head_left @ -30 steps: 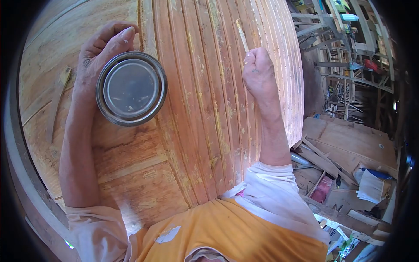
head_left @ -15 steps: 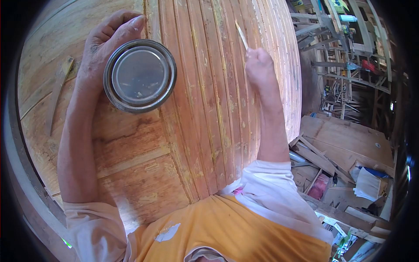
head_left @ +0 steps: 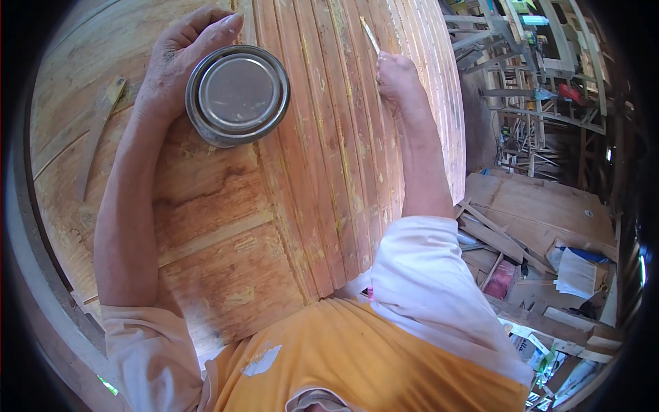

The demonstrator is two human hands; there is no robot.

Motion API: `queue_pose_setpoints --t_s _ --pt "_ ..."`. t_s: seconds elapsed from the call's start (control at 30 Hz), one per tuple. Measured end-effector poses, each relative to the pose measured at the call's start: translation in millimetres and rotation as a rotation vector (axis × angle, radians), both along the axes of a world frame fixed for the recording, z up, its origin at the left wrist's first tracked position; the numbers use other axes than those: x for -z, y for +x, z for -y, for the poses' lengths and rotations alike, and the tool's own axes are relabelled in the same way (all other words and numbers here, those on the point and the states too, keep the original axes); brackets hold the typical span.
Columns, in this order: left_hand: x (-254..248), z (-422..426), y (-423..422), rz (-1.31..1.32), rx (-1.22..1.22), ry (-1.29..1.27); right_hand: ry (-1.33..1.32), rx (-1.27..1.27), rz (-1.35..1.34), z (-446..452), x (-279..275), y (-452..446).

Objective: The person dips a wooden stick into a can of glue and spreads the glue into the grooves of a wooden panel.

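My left hand (head_left: 182,62) is closed at the tin can (head_left: 237,89), its thumb pressed towards the curled fingers; where it grips the can is partly hidden. The can's round metal end faces me. Over the grooved wooden panel (head_left: 329,172), my right hand (head_left: 398,77) is closed on a thin stick (head_left: 370,34) with a yellowish tip, pointing up and left. Yellow, putty-like smears follow several grooves. A tapered strip of wood (head_left: 98,144), yellow at one end, lies on the panel left of my left forearm.
To the right, a brown board (head_left: 542,206) lies among wood offcuts (head_left: 494,237) and white papers (head_left: 575,273). Wooden frames (head_left: 528,103) stand farther back. A pale curved edge (head_left: 41,275) runs along the far left.
My left hand and the tin can have shifted up and right in view. The right hand with the stick has moved up and slightly left. Both grips look unchanged.
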State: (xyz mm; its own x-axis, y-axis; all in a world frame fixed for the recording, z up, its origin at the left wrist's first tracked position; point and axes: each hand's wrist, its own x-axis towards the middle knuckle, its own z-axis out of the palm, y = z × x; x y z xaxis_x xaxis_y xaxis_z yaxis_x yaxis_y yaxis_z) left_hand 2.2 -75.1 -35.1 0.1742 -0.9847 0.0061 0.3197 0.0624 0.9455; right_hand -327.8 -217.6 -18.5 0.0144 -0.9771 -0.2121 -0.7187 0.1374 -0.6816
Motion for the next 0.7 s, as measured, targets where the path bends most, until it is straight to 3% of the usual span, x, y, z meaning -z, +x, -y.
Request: queue_pose_setpoints --t_s 0.23,0.33,0.53,0.63,0.7 --pt "-21 0 -3 0.065 0.023 0.041 0.147 0.194 0.261 -35 -19 6" --pt "-20 0 -3 0.103 0.004 -0.048 0.143 0.131 0.346 -14 -15 5" --pt "-24 0 -5 0.123 -0.01 0.0 0.275 0.211 0.34 -32 -27 -6" --pt "-25 -1 -4 0.127 0.009 -0.018 0.035 -0.038 0.199 -5 -15 -7" --pt "-24 1 -5 0.126 0.023 -0.031 -0.154 -0.054 -0.2 -8 -24 5"
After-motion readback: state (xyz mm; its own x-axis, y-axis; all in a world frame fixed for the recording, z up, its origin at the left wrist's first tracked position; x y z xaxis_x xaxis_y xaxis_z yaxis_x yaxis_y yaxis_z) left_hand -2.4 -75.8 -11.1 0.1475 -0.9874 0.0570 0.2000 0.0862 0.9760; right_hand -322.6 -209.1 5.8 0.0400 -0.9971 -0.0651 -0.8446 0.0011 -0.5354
